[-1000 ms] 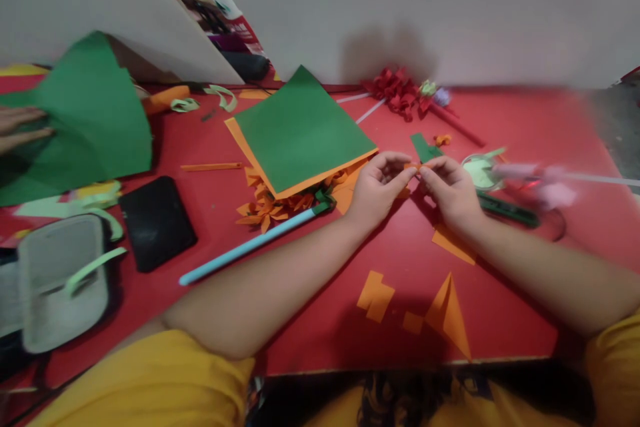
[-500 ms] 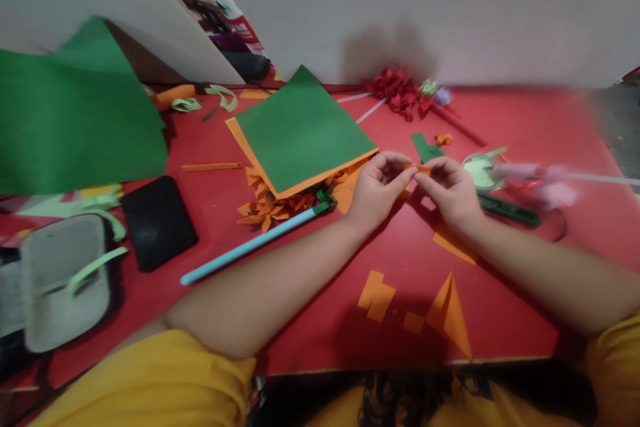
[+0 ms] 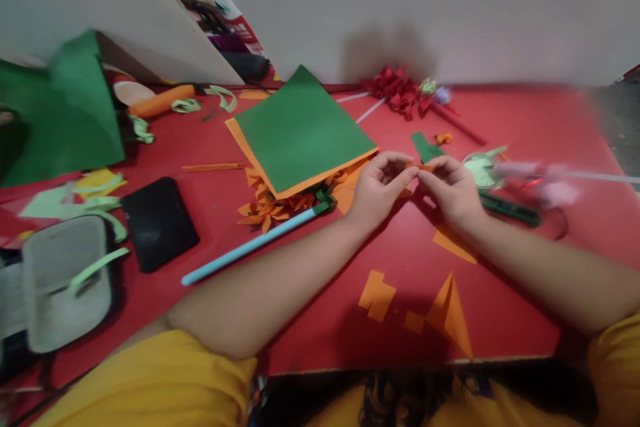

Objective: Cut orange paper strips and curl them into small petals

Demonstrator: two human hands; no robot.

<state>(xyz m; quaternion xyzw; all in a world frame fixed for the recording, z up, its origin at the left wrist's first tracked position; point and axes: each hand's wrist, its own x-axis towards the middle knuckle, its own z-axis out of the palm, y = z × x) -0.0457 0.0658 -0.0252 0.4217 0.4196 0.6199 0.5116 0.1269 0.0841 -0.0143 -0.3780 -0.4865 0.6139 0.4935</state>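
Observation:
My left hand [image 3: 383, 185] and my right hand [image 3: 450, 190] meet thumb to thumb over the table. Between their fingertips they pinch a small strip of orange paper [image 3: 419, 167]; most of it is hidden by the fingers. Left of my left hand lies a square green sheet [image 3: 305, 130] on top of an orange sheet [image 3: 253, 159]. Orange paper flowers [image 3: 265, 212] on a light-blue stick [image 3: 250, 248] stick out from under these sheets. Nearer to me are a cut orange scrap [image 3: 377, 295], a small orange square [image 3: 414, 321] and a folded orange piece [image 3: 451, 317].
The red table [image 3: 310, 320] ends at a pale wall. Red paper flowers [image 3: 395, 88] lie at the back. A dark green cutter-like tool [image 3: 507, 207] is beside my right hand. At left are a black flat object [image 3: 160, 223], an open pale case [image 3: 67, 280] and a large green sheet [image 3: 65, 120].
The large green sheet at far left has shifted left and down, baring more of an orange roll and pale green curls. My hands keep their pinch with barely any movement.

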